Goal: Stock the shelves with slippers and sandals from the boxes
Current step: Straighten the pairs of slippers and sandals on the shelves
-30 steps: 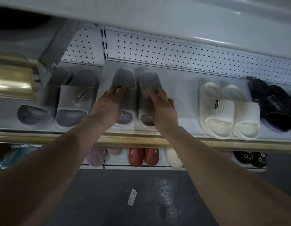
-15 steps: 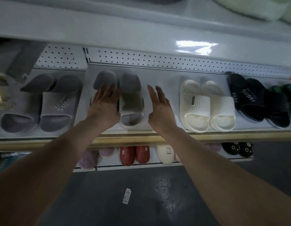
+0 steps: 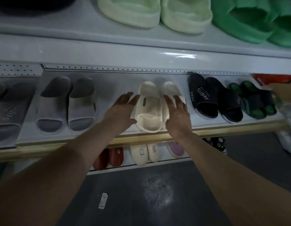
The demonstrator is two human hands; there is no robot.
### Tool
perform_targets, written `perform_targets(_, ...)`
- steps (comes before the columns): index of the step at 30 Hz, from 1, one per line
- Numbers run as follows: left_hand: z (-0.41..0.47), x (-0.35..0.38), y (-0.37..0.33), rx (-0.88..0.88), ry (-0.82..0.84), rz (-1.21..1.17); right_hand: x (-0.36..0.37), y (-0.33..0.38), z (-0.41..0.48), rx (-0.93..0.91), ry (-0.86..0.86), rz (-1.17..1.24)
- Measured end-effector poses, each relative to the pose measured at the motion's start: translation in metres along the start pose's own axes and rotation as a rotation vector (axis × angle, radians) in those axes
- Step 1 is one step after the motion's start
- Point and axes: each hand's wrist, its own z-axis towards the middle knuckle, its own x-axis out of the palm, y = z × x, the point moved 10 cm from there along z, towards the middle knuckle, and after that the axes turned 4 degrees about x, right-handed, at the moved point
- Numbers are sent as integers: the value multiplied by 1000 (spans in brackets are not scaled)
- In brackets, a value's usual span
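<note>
A pair of white slides (image 3: 148,106) lies on the middle shelf (image 3: 108,88), toes toward me. My left hand (image 3: 121,110) reaches in with straight fingers beside the left white slide, at its left edge. My right hand (image 3: 177,115) lies with spread fingers over the right white slide, hiding most of it. Neither hand grips anything. A pair of grey slides (image 3: 67,103) sits on the same shelf to the left of my hands.
Dark navy "Super" slides (image 3: 211,97) and green-and-navy sandals (image 3: 254,100) stand to the right. Pale green slides (image 3: 156,12) and bright green ones (image 3: 255,20) fill the upper shelf. The bottom shelf holds red (image 3: 108,158), white (image 3: 141,154) and lilac slippers. A small white tag (image 3: 103,200) lies on the floor.
Both hands have left the grey slides and moved right to the white pair. The view has swung right and up, showing the upper shelf.
</note>
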Motion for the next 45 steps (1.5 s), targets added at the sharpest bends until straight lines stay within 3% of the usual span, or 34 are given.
perform_targets(12,52,46,-24,103,15,-86,18,-69,37,169,104,6)
perform_targets(29,49,27,17,-119,8,-126,37,-21,69,-21,86,-75)
perform_targets(45,29,18,44,-186,-47,-66,40,15,60,-130,16,-80)
